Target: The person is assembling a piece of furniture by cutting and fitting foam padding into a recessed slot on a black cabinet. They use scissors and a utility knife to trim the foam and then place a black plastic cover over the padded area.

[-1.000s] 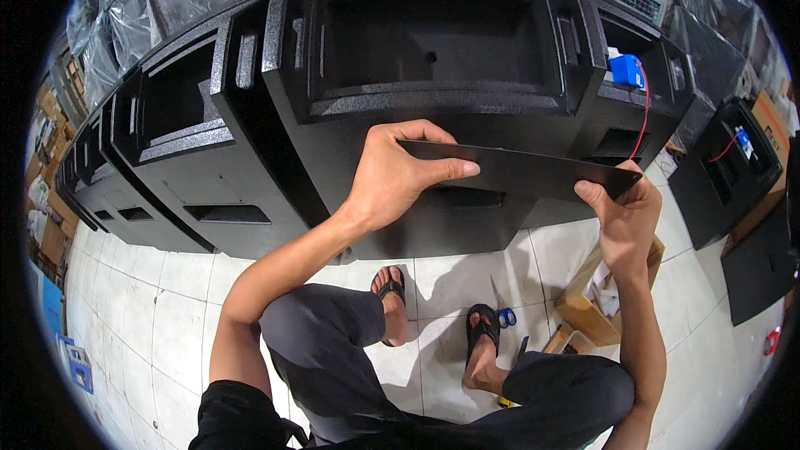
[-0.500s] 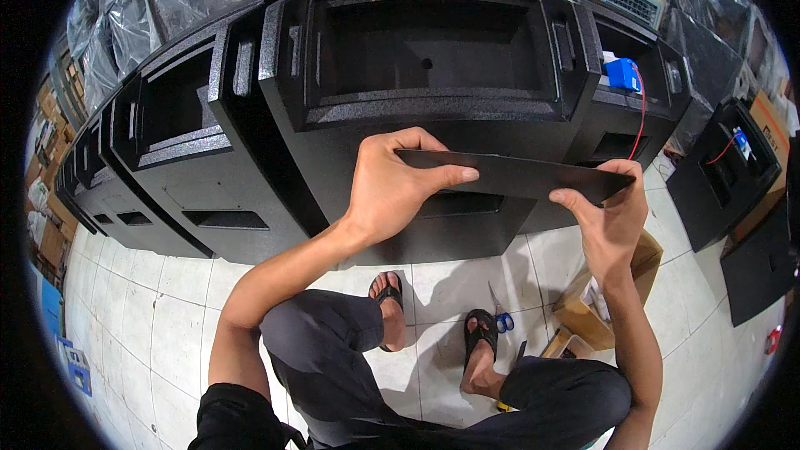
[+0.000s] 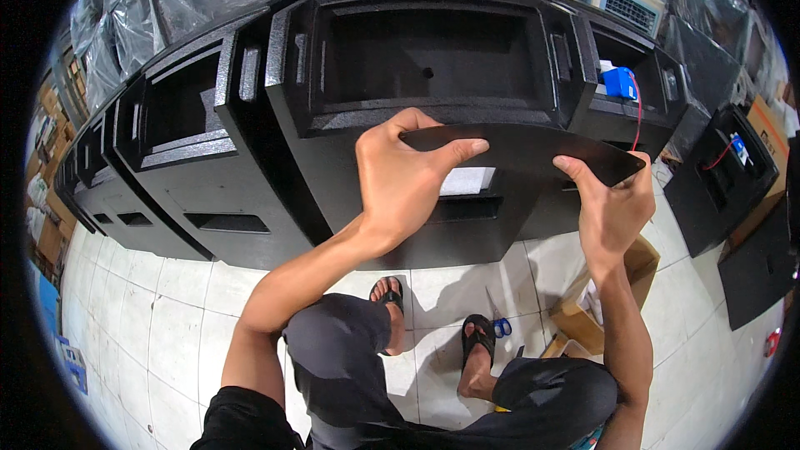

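I hold a thin black panel (image 3: 517, 146) out in front of me, one hand at each end. At its left end, my left hand (image 3: 400, 175) is closed on the edge, thumb on the near face and fingers behind. My right hand (image 3: 615, 204) pinches the right end in the same way. The panel bows slightly along its top edge. Behind it stands a large black speaker-like cabinet (image 3: 383, 208) with a rectangular recess at the top. Just below the panel shows a pale rectangular patch (image 3: 467, 181); I cannot tell what it is.
Similar cabinets (image 3: 187, 187) line up to the left. A blue pack (image 3: 619, 83) with a red wire sits in the right cabinet's recess. On the tiled floor are scissors (image 3: 502, 327) and an open cardboard box (image 3: 579, 317). Black panels (image 3: 758, 271) stand at far right.
Both hands have lifted the panel slightly and tilted it; it now looks more bowed. The pale patch has come into view below it. Both hands keep their hold.
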The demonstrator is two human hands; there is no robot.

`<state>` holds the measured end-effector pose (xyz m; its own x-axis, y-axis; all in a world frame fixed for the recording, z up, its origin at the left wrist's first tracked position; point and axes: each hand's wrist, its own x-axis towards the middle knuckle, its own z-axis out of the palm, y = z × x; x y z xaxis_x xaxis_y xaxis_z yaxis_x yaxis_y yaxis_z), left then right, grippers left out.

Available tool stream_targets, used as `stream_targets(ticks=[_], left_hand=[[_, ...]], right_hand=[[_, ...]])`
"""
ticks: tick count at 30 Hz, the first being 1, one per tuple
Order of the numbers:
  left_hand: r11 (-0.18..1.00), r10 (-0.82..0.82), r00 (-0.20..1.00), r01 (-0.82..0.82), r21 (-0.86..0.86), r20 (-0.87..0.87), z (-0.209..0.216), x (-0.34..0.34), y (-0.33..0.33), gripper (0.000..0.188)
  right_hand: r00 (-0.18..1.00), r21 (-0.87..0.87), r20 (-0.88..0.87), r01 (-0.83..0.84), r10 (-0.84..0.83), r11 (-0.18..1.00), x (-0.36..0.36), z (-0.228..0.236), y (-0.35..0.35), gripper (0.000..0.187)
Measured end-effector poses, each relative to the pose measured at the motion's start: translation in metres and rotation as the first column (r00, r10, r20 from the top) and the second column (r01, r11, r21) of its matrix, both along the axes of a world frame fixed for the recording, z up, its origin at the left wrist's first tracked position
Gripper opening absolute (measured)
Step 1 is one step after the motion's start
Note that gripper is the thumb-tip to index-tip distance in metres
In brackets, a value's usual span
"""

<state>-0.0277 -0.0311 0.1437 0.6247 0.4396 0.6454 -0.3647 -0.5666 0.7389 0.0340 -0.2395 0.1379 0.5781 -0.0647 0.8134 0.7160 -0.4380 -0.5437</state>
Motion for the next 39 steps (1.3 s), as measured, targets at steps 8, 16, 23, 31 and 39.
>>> stream_targets(ticks=[8,16,23,31,39], left_hand=[[0.998,-0.056,0.998,0.056,-0.002,-0.001,0.003,0.003,0.006,0.029],[0.936,-0.351,0.936,0.351,0.039,-0.007,-0.008,-0.001,0.022,0.037],[0.891,-0.429,0.888,0.446,-0.087,0.165,-0.014,0.006,0.02,0.061],[0.882,-0.381,0.922,0.386,-0.27,0.072,-0.02,0.017,0.022,0.057],[0.588,-0.711,0.699,0.653,-0.478,0.08,-0.042,0.031,0.024,0.058]], right_hand=[[0.984,-0.082,0.161,0.095,-0.081,0.992,0.016,-0.007,-0.001,0.048],[0.984,-0.036,-0.143,-0.115,0.109,0.993,-0.004,-0.001,-0.015,0.05],[0.939,0.069,0.192,-0.302,0.285,0.951,-0.001,-0.007,-0.015,0.043],[0.965,-0.119,0.155,-0.196,0.213,0.973,-0.021,-0.003,-0.018,0.025],[0.882,-0.469,0.294,-0.204,0.369,0.86,-0.104,0.034,0.002,0.022]])
